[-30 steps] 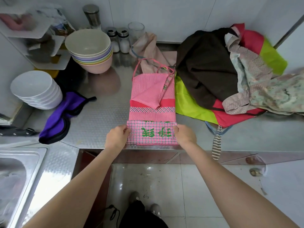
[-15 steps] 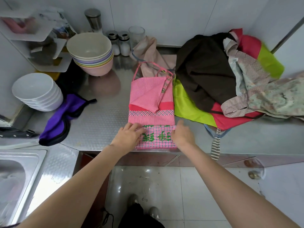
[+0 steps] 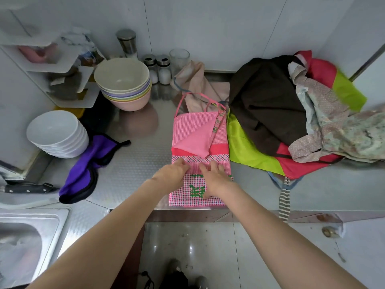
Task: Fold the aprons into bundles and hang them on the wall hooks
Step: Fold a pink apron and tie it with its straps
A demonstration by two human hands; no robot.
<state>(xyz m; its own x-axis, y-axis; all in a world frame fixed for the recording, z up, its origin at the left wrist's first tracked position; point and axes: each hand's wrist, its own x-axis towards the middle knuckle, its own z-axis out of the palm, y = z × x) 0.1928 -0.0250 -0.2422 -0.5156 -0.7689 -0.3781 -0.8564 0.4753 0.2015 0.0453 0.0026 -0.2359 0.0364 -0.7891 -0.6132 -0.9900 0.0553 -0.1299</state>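
Now pressed flat on the pink checked apron point(image 3: 200, 142) at frame centre, left hand point(image 3: 173, 174) and right hand point(image 3: 214, 176), fingers spread, gripping nothing; moved inward from the near corners a second ago. Probably smoothing before the next fold.

Just one head cam, looking steeply down. It's hovering close over the steel counter point(image 3: 133, 163); floor's showing along the bottom.
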